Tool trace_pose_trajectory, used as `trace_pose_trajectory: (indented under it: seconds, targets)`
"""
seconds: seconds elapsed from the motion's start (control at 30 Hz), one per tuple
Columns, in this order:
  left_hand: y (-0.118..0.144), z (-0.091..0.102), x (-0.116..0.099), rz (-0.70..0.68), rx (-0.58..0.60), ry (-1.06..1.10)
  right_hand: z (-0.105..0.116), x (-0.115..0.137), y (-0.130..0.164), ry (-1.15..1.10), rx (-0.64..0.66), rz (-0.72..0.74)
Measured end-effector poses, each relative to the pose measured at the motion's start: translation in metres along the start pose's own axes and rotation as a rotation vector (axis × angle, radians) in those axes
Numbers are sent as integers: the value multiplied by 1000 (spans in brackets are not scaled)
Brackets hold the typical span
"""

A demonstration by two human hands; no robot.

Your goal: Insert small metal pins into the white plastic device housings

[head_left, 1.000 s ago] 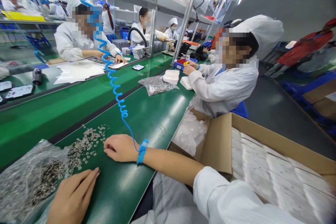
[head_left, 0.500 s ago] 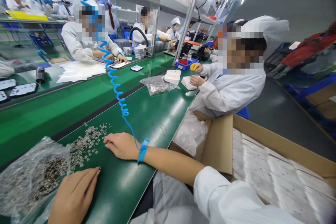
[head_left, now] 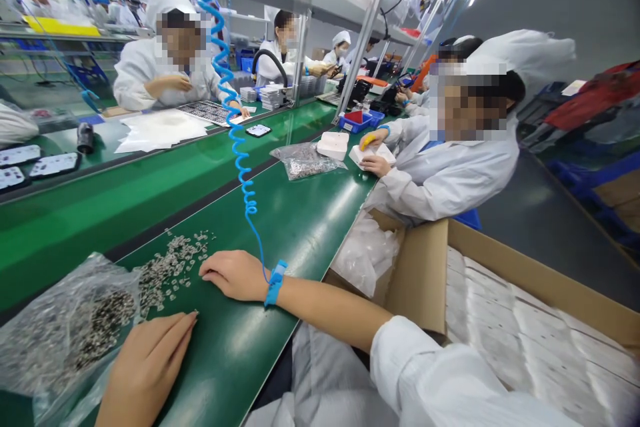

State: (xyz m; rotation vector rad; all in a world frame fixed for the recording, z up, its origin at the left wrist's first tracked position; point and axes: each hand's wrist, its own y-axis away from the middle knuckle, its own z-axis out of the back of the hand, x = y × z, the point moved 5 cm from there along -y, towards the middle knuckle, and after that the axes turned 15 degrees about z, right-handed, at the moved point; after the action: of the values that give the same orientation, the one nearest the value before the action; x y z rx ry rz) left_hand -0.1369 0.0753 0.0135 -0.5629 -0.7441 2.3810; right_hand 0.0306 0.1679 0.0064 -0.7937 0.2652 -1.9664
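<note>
My left hand (head_left: 150, 363) is at the lower left, its fingers pressed together. At their tips shows a tiny glint, which looks like one small metal part (head_left: 195, 312). Further forward, my right hand (head_left: 237, 275) rests on the green work surface (head_left: 220, 360) with curled fingers; whatever is under them is hidden. Its wrist wears a blue strap (head_left: 275, 283) joined to a coiled blue cord (head_left: 243, 167). Beside both hands lies a loose heap of small silvery metal parts (head_left: 167, 270). A clear plastic bag (head_left: 65, 327) holding many more such parts lies left of the heap.
Right of me stands an open cardboard box (head_left: 423, 273) with white packs (head_left: 505, 320) and clear plastic bags (head_left: 367, 250). Ahead, a co-worker (head_left: 440, 173) handles a white tray (head_left: 373, 157) near another bag of parts (head_left: 307, 161). A green belt (head_left: 115, 197) runs beyond my surface.
The view has shifted slightly; my hands keep nearly the same pose. The co-worker on the right has brought the yellow-tipped hand onto the white tray. A person across the belt has raised one hand.
</note>
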Motion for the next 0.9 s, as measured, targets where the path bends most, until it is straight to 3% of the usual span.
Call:
trace_pose_trajectory:
  seconds: [0.4, 0.63, 0.9]
  targets:
    - [7, -10, 11, 30, 39, -4, 0, 3, -1, -31, 39, -7]
    - [5, -12, 12, 61, 56, -26, -1, -2, 0, -110, 18, -134]
    - [3, -4, 5, 88, -2, -62, 0, 1, 0, -5, 31, -8]
